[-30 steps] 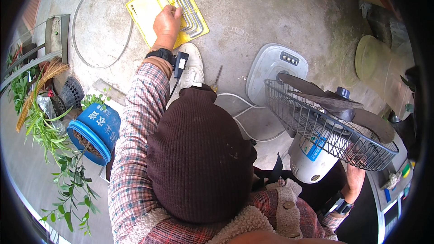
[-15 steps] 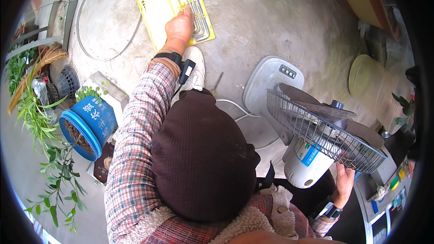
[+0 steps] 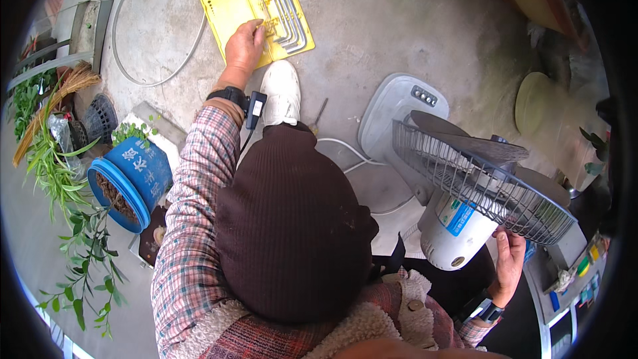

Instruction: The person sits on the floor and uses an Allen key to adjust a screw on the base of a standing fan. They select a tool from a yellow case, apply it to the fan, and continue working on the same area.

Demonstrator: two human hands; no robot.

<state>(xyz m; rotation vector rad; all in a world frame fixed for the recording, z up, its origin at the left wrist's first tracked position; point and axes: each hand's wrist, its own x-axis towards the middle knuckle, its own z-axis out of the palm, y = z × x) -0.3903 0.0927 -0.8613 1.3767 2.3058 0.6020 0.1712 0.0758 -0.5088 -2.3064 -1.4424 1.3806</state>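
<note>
My left hand (image 3: 244,48) is over an open yellow hex key case (image 3: 229,10) on the floor. Its thumb and fingers are pinched together beside the smallest keys; whatever is between them is too small to make out. Several silver L-shaped hex keys (image 3: 287,10) lie in the case's right half. On the right, a fan (image 3: 458,239) leans toward me, its white motor housing facing my lap. Its blades show inside the dark wire guard (image 3: 485,193). My right hand (image 3: 508,262) grips the guard's lower edge beside the housing, with the fingertips partly hidden.
A screwdriver (image 3: 321,112) lies between my white shoe (image 3: 281,90) and the grey fan base (image 3: 389,110). A pale cord (image 3: 349,153) runs to the base. A looped grey hose (image 3: 114,33) lies at far left, above a blue planted bucket (image 3: 143,173).
My left hand has drawn back toward me and left, from the larger keys to the case's middle. The fan head has shifted slightly right, and more of my right hand's fingers show.
</note>
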